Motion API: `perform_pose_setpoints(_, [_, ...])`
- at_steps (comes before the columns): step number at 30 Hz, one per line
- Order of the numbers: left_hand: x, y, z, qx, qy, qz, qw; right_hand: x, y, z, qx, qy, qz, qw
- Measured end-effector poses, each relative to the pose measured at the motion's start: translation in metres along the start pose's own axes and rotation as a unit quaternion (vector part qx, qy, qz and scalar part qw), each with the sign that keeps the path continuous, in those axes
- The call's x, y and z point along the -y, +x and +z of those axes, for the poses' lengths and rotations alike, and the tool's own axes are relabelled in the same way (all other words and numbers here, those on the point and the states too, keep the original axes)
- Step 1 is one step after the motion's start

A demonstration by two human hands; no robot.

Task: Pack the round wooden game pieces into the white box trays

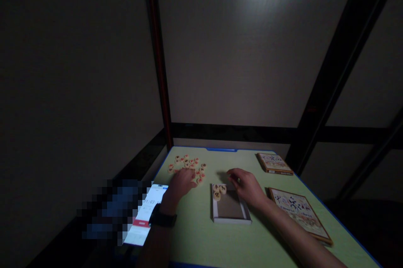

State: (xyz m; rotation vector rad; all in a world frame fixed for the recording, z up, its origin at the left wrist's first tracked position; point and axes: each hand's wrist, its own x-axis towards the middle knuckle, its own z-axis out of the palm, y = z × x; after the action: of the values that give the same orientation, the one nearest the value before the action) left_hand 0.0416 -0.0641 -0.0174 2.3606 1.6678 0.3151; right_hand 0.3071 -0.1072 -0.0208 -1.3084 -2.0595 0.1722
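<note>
Head view, dim light: a green tabletop point(201, 238) with a blue edge carries a shallow box point(229, 210) at its middle. Taking that box as the dial's centre, a loose pile of game pieces point(187, 164), pale with red and dark marks, lies at ten o'clock. The left hand point(181, 186) rests palm down on the pile's near edge, fingers spread over the pieces; I cannot tell whether it grips one. A dark wristwatch point(162, 218) sits on that wrist. The right hand point(247, 187) lies at one o'clock, just beside the box's far right corner, fingers curled downward; whether it is closed on anything is hidden. A few pieces point(219, 190) lie inside the box at its far left corner. At three o'clock lies a printed board point(299, 213), a second printed board point(273, 163) farther off at two o'clock. A lit phone point(146, 214) lies at nine o'clock.
</note>
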Motion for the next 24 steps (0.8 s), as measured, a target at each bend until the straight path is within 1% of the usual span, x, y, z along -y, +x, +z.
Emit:
perform_pose_setpoints(2, [0.002,-0.001,0.0,0.005,-0.003,-0.001,1.0,0.0,0.0,0.001,0.002,0.001,0.0,1.0])
perform_pose_setpoints(6, [0.003,0.0,0.001,-0.002,-0.025,0.003,1.0,0.001,0.002,0.003,-0.002,0.008,0.003,1.0])
perform_pose_setpoints(8, [0.003,0.0,-0.001,-0.004,-0.047,-0.005,0.999,0.003,0.008,0.003,-0.003,0.01,0.004,1.0])
perform_pose_setpoints(10, [0.002,0.0,-0.005,-0.012,-0.064,-0.03,0.997,0.006,0.02,0.001,0.008,0.003,0.003,1.0])
perform_pose_setpoints(12, [0.0,-0.002,-0.011,-0.026,-0.063,-0.051,0.996,0.009,0.037,0.001,0.051,-0.014,-0.004,0.999])
perform_pose_setpoints(14, [-0.002,-0.007,-0.017,-0.025,-0.038,-0.051,0.998,0.012,0.056,0.005,0.12,-0.029,-0.015,0.992])
perform_pose_setpoints(16, [-0.006,-0.015,-0.022,-0.012,-0.001,-0.043,0.999,0.015,0.074,0.012,0.189,-0.04,-0.027,0.981])
perform_pose_setpoints(18, [-0.01,-0.024,-0.022,0.002,0.033,-0.046,0.998,0.017,0.088,0.024,0.238,-0.056,-0.036,0.969])
perform_pose_setpoints(20, [-0.016,-0.033,-0.019,0.011,0.054,-0.06,0.997,0.019,0.097,0.037,0.259,-0.075,-0.039,0.962])
perform_pose_setpoints(24, [-0.03,-0.041,-0.007,0.017,0.059,-0.09,0.994,0.023,0.105,0.055,0.262,-0.085,-0.04,0.96])
